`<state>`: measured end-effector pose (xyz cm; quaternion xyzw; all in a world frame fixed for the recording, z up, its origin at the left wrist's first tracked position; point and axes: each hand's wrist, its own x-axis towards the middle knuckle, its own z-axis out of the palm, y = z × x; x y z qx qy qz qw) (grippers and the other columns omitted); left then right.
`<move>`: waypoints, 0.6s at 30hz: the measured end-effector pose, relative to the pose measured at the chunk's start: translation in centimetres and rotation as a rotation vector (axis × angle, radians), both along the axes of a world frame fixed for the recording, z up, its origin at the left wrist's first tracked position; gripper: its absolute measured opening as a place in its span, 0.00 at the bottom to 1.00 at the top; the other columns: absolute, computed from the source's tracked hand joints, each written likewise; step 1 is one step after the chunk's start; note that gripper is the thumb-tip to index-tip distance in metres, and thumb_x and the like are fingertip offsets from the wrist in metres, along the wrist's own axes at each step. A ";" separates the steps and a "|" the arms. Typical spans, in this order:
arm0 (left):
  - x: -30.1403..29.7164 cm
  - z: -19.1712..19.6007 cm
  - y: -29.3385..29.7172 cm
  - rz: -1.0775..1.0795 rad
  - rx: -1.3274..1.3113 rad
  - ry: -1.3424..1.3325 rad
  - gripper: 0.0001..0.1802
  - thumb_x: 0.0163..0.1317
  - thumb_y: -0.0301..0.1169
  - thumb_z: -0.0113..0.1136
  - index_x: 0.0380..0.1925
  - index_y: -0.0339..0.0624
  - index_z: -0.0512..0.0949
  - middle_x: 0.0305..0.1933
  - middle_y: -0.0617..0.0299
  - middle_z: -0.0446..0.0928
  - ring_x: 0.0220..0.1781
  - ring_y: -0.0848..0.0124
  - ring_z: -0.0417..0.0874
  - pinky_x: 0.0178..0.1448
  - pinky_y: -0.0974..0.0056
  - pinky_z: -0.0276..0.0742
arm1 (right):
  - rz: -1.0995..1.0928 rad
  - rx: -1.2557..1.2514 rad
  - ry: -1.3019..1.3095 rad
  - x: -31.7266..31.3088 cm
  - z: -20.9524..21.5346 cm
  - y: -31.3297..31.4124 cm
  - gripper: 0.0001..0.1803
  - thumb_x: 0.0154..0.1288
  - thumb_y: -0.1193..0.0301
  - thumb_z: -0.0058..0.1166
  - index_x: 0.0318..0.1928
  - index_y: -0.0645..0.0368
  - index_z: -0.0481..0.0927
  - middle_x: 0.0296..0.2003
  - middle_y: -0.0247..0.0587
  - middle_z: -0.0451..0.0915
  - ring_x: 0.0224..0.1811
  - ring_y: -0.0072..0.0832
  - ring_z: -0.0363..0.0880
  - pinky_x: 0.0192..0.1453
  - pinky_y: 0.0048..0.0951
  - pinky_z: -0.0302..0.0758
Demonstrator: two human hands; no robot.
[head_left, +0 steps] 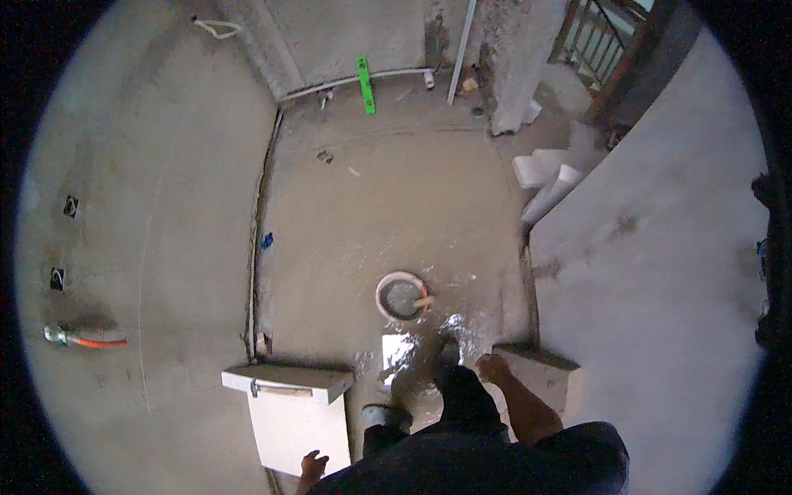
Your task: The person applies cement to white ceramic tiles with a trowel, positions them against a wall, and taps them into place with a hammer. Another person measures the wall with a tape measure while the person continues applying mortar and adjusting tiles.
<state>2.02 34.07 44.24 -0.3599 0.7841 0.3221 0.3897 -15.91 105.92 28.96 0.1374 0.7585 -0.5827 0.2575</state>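
Observation:
My left hand is low in the picture, over the edge of a white panel. Its thumb and fingers are apart, with nothing between them. Beside a pale block, my right hand hangs with fingers loosely bent and no object visible in it; whether it touches the block I cannot tell. Ahead of my feet a round bucket stands on the wet floor. A tool with a wooden handle sticks out over its rim. A white ledge with a dark bar tops the panel.
A bright green spirit level leans at the far wall, near a pale pipe. White blocks lie by the doorway at the right, with a stair railing beyond. An orange hose comes from the left wall.

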 end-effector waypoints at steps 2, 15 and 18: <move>-7.0 -2.7 5.1 -0.319 -0.218 0.085 0.37 0.61 0.54 0.74 0.63 0.41 0.81 0.56 0.44 0.87 0.56 0.50 0.89 0.61 0.48 0.85 | -0.129 -0.197 -0.083 -2.6 3.8 3.3 0.09 0.73 0.63 0.58 0.40 0.52 0.85 0.32 0.39 0.85 0.26 0.33 0.83 0.30 0.40 0.84; -47.8 11.1 29.3 -0.302 0.250 0.862 0.19 0.73 0.36 0.65 0.57 0.33 0.81 0.51 0.49 0.88 0.55 0.62 0.87 0.60 0.58 0.81 | -0.287 0.017 -0.120 -11.2 6.0 22.2 0.11 0.75 0.65 0.56 0.50 0.57 0.82 0.31 0.43 0.86 0.21 0.37 0.81 0.24 0.36 0.79; -49.2 6.3 28.9 -0.376 0.192 0.743 0.22 0.72 0.40 0.66 0.58 0.38 0.82 0.53 0.49 0.88 0.56 0.58 0.88 0.61 0.54 0.82 | -0.089 0.261 -0.117 -9.6 3.5 21.9 0.10 0.75 0.66 0.56 0.49 0.57 0.82 0.30 0.43 0.85 0.22 0.37 0.82 0.23 0.36 0.80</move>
